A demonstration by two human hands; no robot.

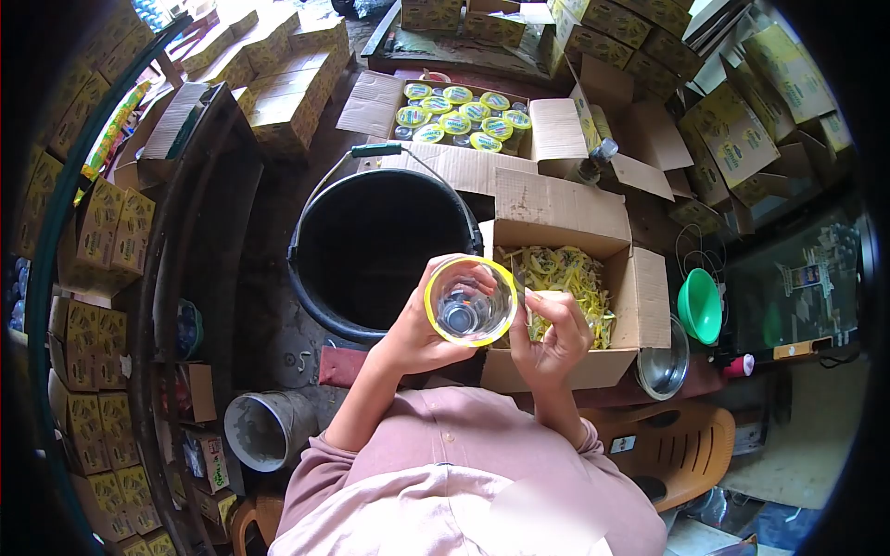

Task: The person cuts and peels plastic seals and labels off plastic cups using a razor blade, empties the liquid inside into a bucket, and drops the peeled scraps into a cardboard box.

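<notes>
A clear cup with a yellow rim point(471, 302) is held up in front of my chest, its round end facing me. My left hand point(419, 324) wraps around its left side. At the cup's right edge, my right hand point(554, 335) is closed in a pinch by the rim; a thin dark sliver shows near the fingertips, too small to name. Just behind the right hand stands an open cardboard box point(559, 215) holding a heap of yellow strips point(564, 278). A large black bucket point(320, 310) with a raised wire handle stands beyond my left hand.
Farther back, an open carton point(445, 159) holds several yellow-lidded cups point(454, 122). A green bowl point(700, 306) and a clear basin point(666, 363) are at right, above an orange plastic chair point(681, 445). A grey bucket point(267, 429) lies at left. Stacked yellow cartons point(102, 426) line the left side.
</notes>
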